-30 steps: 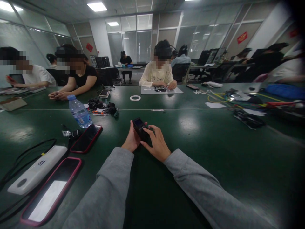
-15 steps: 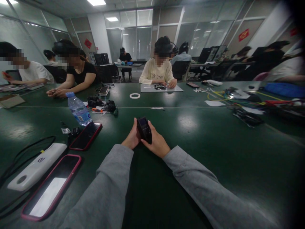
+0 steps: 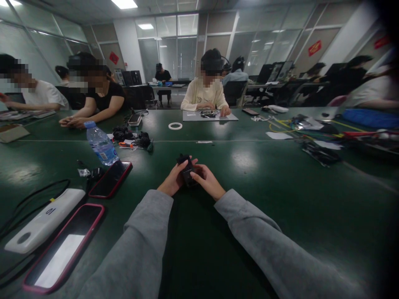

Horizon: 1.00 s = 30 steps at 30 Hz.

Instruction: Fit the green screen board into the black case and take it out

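- Black device [image 3: 188, 174], small and boxy, held between left hand [image 3: 172, 180] and right hand [image 3: 208, 181], over the near part of green table [image 3: 280, 182].
- Tilted, with upper end leaning leftward; contact with the tabletop impossible to tell, markings on the face too dim to read.
- To the left of the device, left hand gripping it: thumb laid across the upper part of the face, fingers passing behind, tips showing past the right edge.
- To the right of the device, right hand also gripping it: thumb pressed to the lower part of the face, fingers curled by the right side, partly hidden.
- Well apart to the left, water bottle [image 3: 102, 144] standing just beyond red-edged phone [image 3: 110, 179].
- Nearer and farther left, white oblong device [image 3: 46, 220] just beside pink-cased phone [image 3: 64, 249].
- Beyond the hands, white ring [image 3: 175, 126] lying flat, apart from the black device.
- Across the table, seated person in pale top [image 3: 204, 93], behind grey board [image 3: 232, 118].
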Available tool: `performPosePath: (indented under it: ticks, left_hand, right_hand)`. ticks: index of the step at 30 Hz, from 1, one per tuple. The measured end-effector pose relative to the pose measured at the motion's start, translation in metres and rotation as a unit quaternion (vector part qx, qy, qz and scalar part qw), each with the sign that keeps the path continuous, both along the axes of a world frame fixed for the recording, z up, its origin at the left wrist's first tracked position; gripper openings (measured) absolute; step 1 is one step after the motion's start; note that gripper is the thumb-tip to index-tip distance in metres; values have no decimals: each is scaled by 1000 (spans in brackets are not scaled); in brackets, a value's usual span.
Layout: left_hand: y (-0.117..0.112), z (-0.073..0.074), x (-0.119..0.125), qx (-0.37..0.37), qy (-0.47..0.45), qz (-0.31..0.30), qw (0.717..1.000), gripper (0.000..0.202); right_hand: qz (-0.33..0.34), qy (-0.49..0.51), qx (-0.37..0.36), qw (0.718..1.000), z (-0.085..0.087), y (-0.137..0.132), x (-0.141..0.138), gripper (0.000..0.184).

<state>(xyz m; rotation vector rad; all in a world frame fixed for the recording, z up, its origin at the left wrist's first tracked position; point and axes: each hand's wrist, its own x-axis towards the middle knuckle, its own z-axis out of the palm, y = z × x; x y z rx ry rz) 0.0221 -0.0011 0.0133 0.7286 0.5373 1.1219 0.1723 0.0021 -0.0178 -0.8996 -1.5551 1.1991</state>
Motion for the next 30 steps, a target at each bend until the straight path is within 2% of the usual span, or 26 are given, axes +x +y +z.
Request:
performPosePath:
  ticks: [3, 6, 14, 19, 25, 30]
  left_hand:
    - [-2, 2, 1, 9, -1, -20, 1000, 44]
    - [-3, 3, 1, 12, 3, -18, 1000, 42]
    - [-1, 0, 1, 35, 7, -19, 999, 38]
    - [1, -4, 2, 22, 20, -21, 999, 42]
    - [10, -15, 0, 36, 68, 48, 996, 53]
    - [16, -21, -6, 91, 141, 62, 984, 63]
  right_hand:
    - [21, 53, -57, 997, 4, 3, 3, 53]
    - [20, 68, -84, 994, 8, 2, 5, 56]
    - [37, 83, -106, 990, 13, 2, 7, 58]
    - [21, 106, -115, 988, 13, 2, 7, 59]
    - [-48, 178, -162, 969, 11, 7, 11, 62]
    - [-47, 210, -179, 960, 10, 10, 13, 61]
